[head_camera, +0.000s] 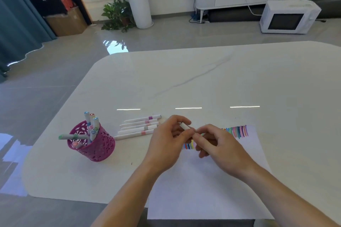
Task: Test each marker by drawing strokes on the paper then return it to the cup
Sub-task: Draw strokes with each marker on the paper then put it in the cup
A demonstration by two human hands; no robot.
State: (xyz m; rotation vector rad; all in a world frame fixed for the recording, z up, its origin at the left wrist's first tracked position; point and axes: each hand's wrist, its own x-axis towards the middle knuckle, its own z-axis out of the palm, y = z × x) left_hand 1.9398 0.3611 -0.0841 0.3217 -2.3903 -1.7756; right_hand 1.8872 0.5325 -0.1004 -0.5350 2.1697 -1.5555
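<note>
Both hands meet over the top left part of the white paper (203, 180). My left hand (167, 142) pinches the white end of a marker (185, 126), and my right hand (216, 143) grips its other end; most of the marker is hidden by the fingers. Rows of coloured strokes (237, 131) run along the paper's top edge. A magenta perforated cup (96, 143) with several markers stands to the left. Between the cup and my left hand, several white markers (138, 127) lie side by side on the table.
The white marble table (203, 79) stretches far beyond the paper. Its rounded left corner and front edge are close to the cup. On the floor behind are potted plants (129, 5), a white microwave (287, 16) and a cardboard box (66, 22).
</note>
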